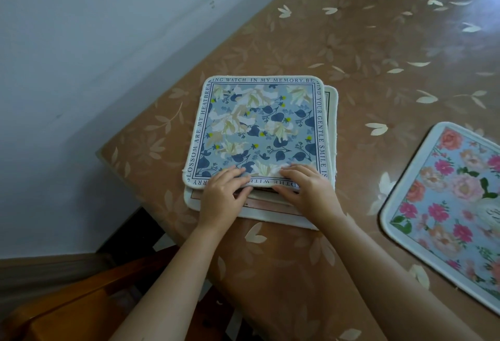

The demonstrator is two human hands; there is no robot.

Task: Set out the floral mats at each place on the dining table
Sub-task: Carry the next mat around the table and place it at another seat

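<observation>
**A:** The fingers [234, 172] of the left hand [223, 194], how do they sit?

**B:** On top of the blue floral mat [259, 124] at its near edge, with the thumb tucked under, pinching it. The right hand [307, 192] pinches the same edge likewise.

**A:** Where is that mat?

**B:** On top of a stack [270, 216] of mats near the table [351, 56] corner, its near edge slightly raised.

**A:** What else shows in the head view?

**B:** A pink floral mat [454, 205] lies flat to the right, well apart from the stack. A wooden chair [67, 311] is at lower left.

Sitting nr worktop's [378, 43] left corner: mat stack [273, 212], top mat [257, 127] lying offset left on it. Lying well apart to rt: single mat [446, 197]. Standing below-left: chair [67, 300].
</observation>
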